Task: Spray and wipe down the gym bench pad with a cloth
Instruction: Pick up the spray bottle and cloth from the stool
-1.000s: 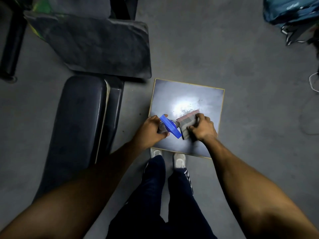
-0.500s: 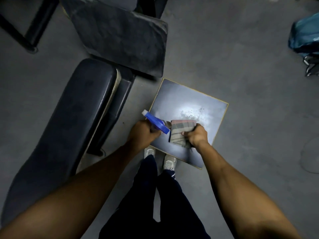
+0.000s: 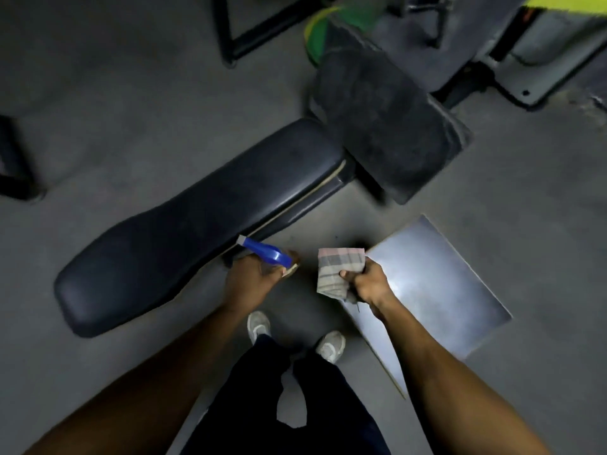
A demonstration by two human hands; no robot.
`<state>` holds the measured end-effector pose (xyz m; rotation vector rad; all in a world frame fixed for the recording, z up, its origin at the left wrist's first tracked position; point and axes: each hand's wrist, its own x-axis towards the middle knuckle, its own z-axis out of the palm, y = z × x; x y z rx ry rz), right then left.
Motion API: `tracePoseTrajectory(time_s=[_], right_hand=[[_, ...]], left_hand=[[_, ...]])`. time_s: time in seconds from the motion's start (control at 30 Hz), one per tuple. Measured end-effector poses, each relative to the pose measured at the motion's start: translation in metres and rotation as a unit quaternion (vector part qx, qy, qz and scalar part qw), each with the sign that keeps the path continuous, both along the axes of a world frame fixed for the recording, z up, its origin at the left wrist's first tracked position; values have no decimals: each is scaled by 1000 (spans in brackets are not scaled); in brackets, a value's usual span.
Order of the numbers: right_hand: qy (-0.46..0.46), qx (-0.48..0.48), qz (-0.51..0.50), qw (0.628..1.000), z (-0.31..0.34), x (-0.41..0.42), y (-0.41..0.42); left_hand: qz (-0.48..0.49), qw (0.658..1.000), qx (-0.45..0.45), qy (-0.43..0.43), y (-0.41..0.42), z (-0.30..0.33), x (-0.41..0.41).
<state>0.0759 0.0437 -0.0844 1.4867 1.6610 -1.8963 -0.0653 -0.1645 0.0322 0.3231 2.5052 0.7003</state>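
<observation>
Left hand has its grip wrapped around the spray bottle, blue trigger head on top, nozzle pointing up-left at the bench pad. Right hand has its grip clenched on a folded plaid cloth, held in the air over the near corner of the grey board on the floor. Key relation: the pad lies left and ahead of both hands, long axis running diagonally from lower-left to upper-right, its near edge just beside the nozzle tip. Left hand is clearly nearer; right hand sits well off the pad's edge, so the cloth has to cross over the left side to reach it. A second, worn pad sits beyond the far end, tilted. Judgement: spray step is next, nothing visibly wet on the pad yet, though lighting is dim and the frame is blurred. Versus half a second ago: the view has swung left, the pad now lies across the frame instead of along its left side, the board has shifted to the right, and both hands have come off the board. Bottle nozzle is now over the pad's edge rather than over the board. Both grips unchanged.
</observation>
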Motion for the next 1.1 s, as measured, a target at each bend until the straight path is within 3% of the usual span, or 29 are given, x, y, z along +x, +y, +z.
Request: tracePoseTrajectory(time_s=[0.37,0.7,1.1], right_hand=[[61,-7,163,985,4,-211,-148],[43,-47,236,970,-12,-348,-325],[3,-45,392,919,-89,-425,-464]], left_hand=[[187,982,-6,-4,-187,4,-78],[306,950,20,-53,-325,-9,-136],[297,954,-17,-33,-418,-54,-153]])
